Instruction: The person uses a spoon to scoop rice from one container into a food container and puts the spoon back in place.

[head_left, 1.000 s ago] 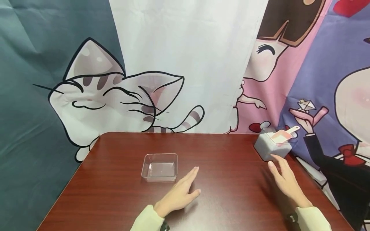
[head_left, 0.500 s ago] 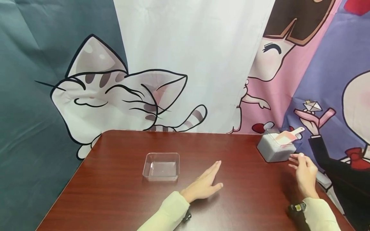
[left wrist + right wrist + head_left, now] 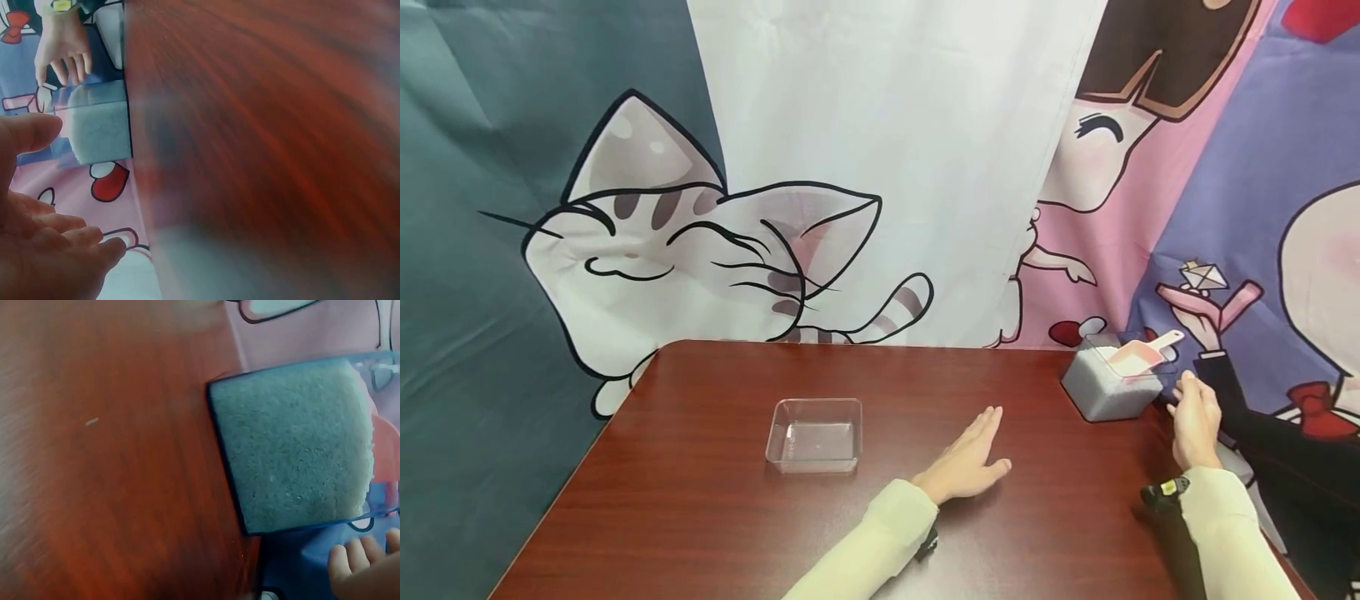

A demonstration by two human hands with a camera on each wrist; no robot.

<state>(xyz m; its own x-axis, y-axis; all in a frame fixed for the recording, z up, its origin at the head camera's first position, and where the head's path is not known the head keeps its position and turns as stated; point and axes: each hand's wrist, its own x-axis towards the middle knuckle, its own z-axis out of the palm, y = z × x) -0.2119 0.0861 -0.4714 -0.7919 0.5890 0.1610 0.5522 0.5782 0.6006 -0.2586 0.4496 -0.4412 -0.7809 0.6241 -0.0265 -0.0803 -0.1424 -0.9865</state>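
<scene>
Left hand (image 3: 964,462) farther across table (image 3: 700,517) (backdrop (image 3: 955,158) behind)

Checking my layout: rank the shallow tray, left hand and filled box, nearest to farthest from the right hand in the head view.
1. Filled box, just left of the right hand
2. Left hand, right of picture centre
3. Shallow tray, farthest left
</scene>
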